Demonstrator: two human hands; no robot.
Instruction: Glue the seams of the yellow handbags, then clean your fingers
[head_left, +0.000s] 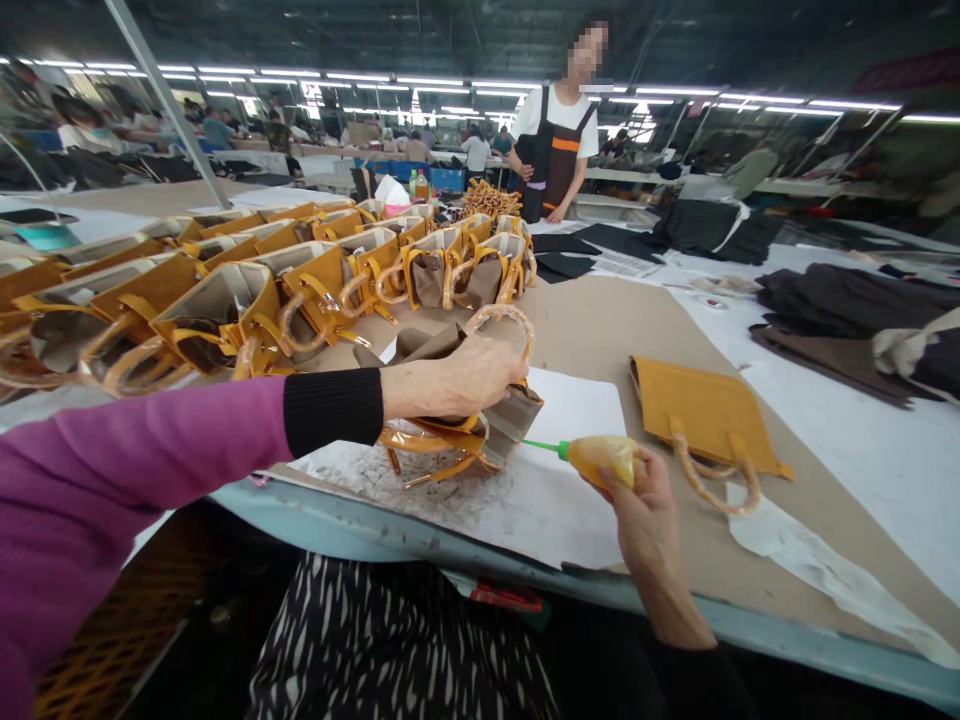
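My left hand (469,378) is closed on the upper edge of a yellow handbag (439,440) with a grey-brown lining and wrapped handles, which lies tilted on a smudged white sheet (585,510). My fingertips there are partly hidden. In my right hand (649,510) is a squeeze bottle (600,458) of yellowish contents, with a long thin green nozzle. The nozzle points left, and its tip is at or very near the bag's lining; contact is hard to tell. To the right, another yellow handbag (697,405) lies flat with its handles toward me.
Rows of open yellow handbags (217,300) fill the left of the table. Dark fabric piles (862,310) lie at the right, and a crumpled white sheet (817,560) at the front right. A co-worker (559,140) stands across the table. A metal pole (169,100) rises at the left.
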